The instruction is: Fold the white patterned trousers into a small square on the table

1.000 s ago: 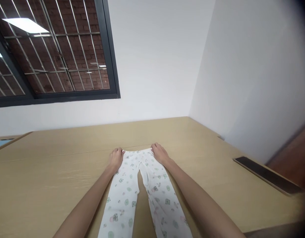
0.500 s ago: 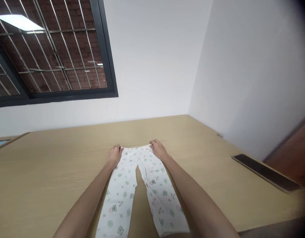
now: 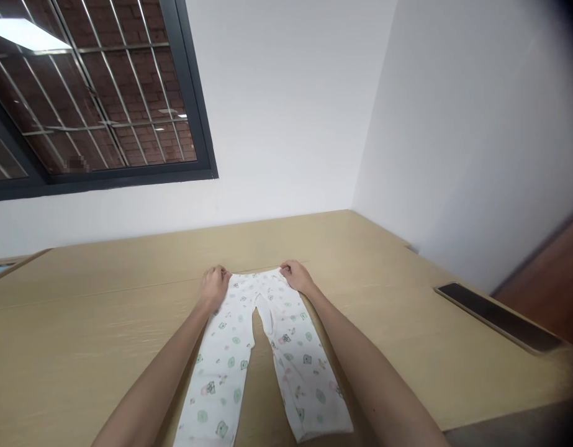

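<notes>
A pair of white baby pants (image 3: 242, 335) with small green and pink prints lies flat on a light wood table (image 3: 90, 335), legs pointing towards me. My left hand (image 3: 214, 287) pinches the waistband's left corner. My right hand (image 3: 296, 276) holds the right corner between its fingers. Both cuffs sit near the bottom edge of the view, and the left one is partly cut off.
A dark flat strip (image 3: 498, 316) lies along the table's right edge. White walls (image 3: 454, 136) meet at the table's far corner. A barred window (image 3: 100, 93) shows brick outside, and a brown panel (image 3: 547, 292) stands at far right.
My hands and the pants have shifted away from me, bringing the cuffs into view. The whole scene has also slid left and up in the view as my head moved.
</notes>
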`<state>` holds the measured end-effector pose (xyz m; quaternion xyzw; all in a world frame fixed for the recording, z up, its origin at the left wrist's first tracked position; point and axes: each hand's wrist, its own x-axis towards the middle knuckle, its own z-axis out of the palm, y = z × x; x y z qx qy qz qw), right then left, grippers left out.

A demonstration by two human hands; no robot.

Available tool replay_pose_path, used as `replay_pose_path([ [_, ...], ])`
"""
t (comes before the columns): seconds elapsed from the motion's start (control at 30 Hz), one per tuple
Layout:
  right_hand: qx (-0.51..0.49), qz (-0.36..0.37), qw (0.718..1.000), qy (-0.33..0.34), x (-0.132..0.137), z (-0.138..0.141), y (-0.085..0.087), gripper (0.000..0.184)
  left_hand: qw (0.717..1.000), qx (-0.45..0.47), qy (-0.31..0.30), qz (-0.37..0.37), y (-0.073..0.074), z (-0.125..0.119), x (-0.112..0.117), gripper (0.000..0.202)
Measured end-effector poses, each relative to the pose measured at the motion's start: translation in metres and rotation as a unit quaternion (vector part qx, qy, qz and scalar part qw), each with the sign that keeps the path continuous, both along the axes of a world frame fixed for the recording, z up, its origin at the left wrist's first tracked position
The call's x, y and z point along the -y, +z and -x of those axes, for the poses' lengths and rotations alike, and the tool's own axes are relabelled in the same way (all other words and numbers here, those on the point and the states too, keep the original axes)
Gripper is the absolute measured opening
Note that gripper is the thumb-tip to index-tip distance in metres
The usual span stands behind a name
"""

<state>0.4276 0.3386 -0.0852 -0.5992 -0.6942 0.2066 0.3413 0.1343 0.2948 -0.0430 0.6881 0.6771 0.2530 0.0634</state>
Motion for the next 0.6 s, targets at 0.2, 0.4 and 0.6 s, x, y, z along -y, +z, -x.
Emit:
replay_pose_path([
  [0.2,-0.079,0.06,0.995,0.012,-0.007,0.002,0.009,0.018,0.978,0.0,-0.21,0.024,0.034,-0.076,0.096,0.03],
  [0.4,-0.095,0.089,0.992,0.001,-0.01,0.003,0.011,0.015,0.872,-0.122,-0.459,0.121,0.024,-0.155,0.2,0.049],
  [0.6,-0.081,0.092,0.992,0.005,-0.01,0.003,0.013,0.018,0.838,-0.225,-0.452,0.207,0.0,-0.192,0.213,0.056],
])
